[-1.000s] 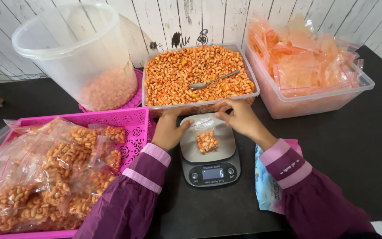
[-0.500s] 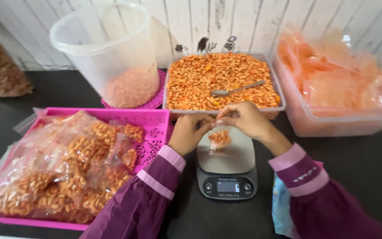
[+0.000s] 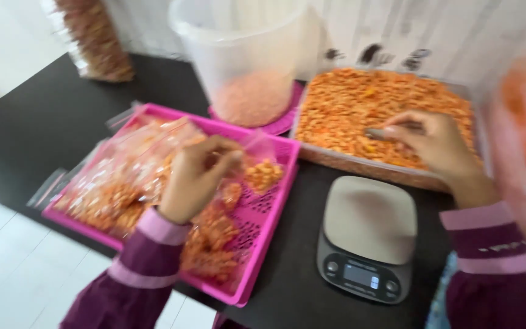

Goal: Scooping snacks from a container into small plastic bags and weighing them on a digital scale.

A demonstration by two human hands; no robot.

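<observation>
A small clear bag of orange snacks (image 3: 262, 172) is pinched in the left hand's (image 3: 197, 176) fingers over the pink basket (image 3: 270, 225), beside the bare grey scale (image 3: 368, 237) on the black counter (image 3: 25, 131). Farther back, a spoon handle (image 3: 391, 130) is gripped by the right hand's (image 3: 436, 145) fingers over the clear tray of orange snacks (image 3: 360, 103).

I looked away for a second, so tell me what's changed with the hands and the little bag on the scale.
The small bag of snacks has left the scale, carried by the left hand over the pink basket. The right hand moved back to the spoon in the snack tray. The scale, tub and packed bags stayed put.
</observation>
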